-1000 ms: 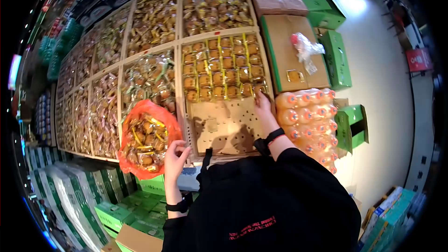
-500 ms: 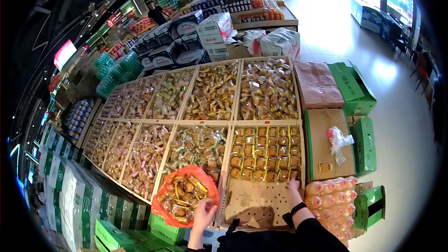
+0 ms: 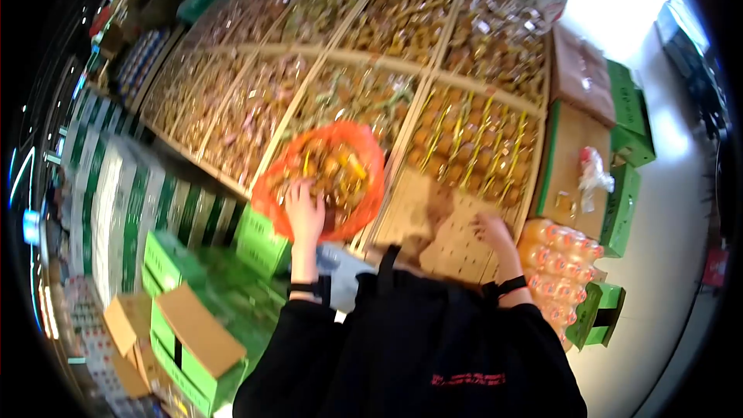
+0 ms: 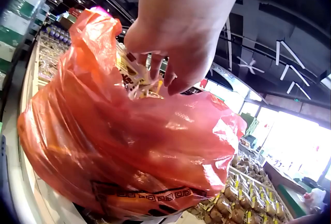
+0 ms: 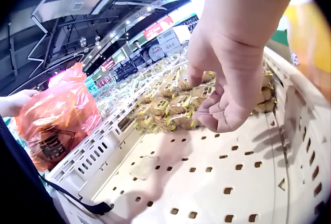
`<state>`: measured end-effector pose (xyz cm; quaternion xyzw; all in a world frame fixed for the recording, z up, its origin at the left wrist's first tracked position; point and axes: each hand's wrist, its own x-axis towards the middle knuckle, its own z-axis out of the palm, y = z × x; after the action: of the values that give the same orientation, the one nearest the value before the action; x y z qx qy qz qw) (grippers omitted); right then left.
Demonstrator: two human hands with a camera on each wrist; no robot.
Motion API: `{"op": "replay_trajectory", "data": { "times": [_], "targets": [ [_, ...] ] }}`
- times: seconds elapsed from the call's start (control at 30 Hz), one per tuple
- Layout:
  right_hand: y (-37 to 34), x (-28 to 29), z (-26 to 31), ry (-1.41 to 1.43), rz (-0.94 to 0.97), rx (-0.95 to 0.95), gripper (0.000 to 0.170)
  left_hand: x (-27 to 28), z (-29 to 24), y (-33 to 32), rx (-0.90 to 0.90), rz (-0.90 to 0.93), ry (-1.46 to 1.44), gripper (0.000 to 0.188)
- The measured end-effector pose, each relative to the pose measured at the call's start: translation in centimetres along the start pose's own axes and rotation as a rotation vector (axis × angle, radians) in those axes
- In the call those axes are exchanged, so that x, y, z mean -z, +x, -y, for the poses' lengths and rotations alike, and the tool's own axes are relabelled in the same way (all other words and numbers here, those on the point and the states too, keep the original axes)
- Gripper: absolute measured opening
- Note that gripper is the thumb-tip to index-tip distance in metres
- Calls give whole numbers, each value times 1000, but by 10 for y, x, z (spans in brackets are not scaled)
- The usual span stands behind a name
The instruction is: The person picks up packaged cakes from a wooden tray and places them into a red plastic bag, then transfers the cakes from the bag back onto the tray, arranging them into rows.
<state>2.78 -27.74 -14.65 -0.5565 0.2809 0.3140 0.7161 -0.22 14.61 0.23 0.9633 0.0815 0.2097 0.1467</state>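
Observation:
An orange-red plastic bag (image 3: 374, 178) stands at the crate's left edge, filled with wrapped small cakes (image 3: 340, 161). My left hand (image 3: 304, 213) is over the bag's mouth with its fingers spread. In the left wrist view those fingers (image 4: 170, 74) dip past the rim beside a printed clear wrapper (image 4: 135, 76); their tips are partly hidden. My right hand (image 3: 493, 231), fingers loosely bent and holding nothing, hovers above the bare floor of a perforated pale plastic crate (image 5: 207, 185). Just beyond it lie rows of wrapped cakes with yellow strips (image 3: 495, 139).
Wooden-edged bins of wrapped snacks (image 3: 259, 101) spread to the left and back. Orange drink bottles (image 3: 553, 271) in shrink wrap stand right of the crate, near a cardboard box (image 3: 569, 162) with a crumpled plastic bag (image 3: 594, 178) on it. Green cartons (image 3: 186, 340) sit lower left.
My left hand has gone from the bag's near right rim to over its contents. My right hand has drawn back from the front cake row over the bare crate floor. The head view has tilted.

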Motion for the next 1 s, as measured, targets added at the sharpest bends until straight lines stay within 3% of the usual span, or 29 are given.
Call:
{"op": "replay_trajectory", "data": {
  "times": [0.07,0.23,0.3,0.4,0.47,0.53,0.6,0.73,0.8,0.87,0.9,0.93,0.97,1.0],
  "targets": [
    [-31,-9,10,-97,66,29,21,6,7,-7,126,83,-68,37],
    [-66,-19,20,-198,123,-14,25,23,18,-16,104,187,-89,50],
    [-70,-18,25,-186,211,77,26,37,10,-15,150,205,-70,52],
    [-75,-20,31,-164,187,135,26,40,13,-17,160,174,-18,55],
    [-85,-26,36,-154,177,147,25,35,18,-20,400,148,-271,50],
    [-98,-40,45,-190,192,206,26,31,19,-20,338,98,-230,39],
    [-101,-48,47,-212,216,227,26,38,-1,-13,482,14,-583,31],
    [-105,-70,57,-325,273,288,27,27,-21,-7,508,45,-983,22],
    [-105,-79,58,-361,300,313,27,22,-42,-7,501,107,-1057,18],
    [-111,-91,66,-443,366,356,30,17,-68,-7,550,285,-1252,19],
    [-119,-99,71,-481,383,369,31,13,-86,-7,472,339,-1248,19],
    [-113,-102,69,-466,444,495,35,4,-92,-10,372,440,-1218,18],
    [-108,-103,63,-453,497,623,38,-1,-103,-14,404,513,-1265,17],
    [-111,-106,60,-470,536,613,41,-6,-117,-19,435,588,-1310,17]
  ]
}}
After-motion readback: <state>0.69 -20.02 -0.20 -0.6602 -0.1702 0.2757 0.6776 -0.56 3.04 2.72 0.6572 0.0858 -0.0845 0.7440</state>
